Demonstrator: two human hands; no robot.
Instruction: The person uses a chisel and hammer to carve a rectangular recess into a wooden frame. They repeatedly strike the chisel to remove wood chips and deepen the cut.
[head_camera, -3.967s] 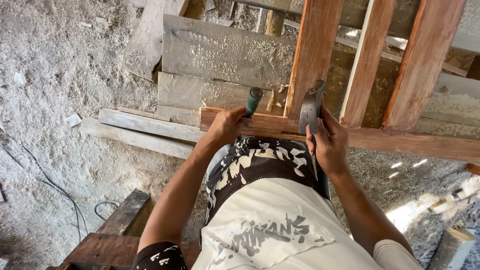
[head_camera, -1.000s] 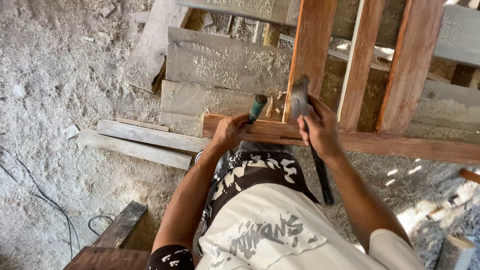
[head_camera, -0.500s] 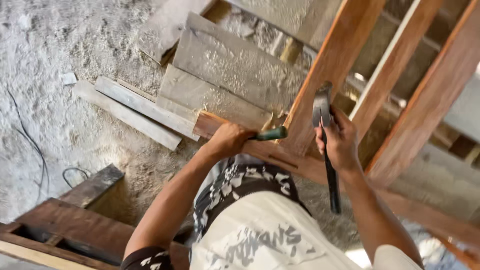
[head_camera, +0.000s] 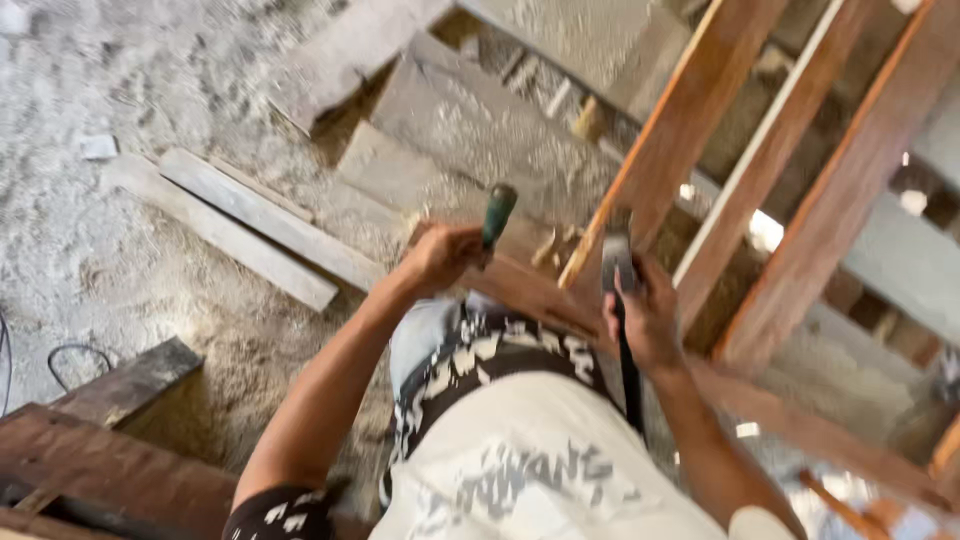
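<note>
Dusty floor (head_camera: 150, 250) strewn with planks (head_camera: 240, 225) | your left hand (head_camera: 440, 255) clenched around a green chisel (head_camera: 497, 212) at the frame rail (head_camera: 540, 290) | your right hand (head_camera: 645, 315) grasps a hammer (head_camera: 618, 262) beside the upright (head_camera: 680, 135)

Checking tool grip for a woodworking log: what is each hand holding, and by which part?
Left hand grips a green-handled tool, likely a chisel, low on its handle. Right hand holds a hammer just below its head.
</note>
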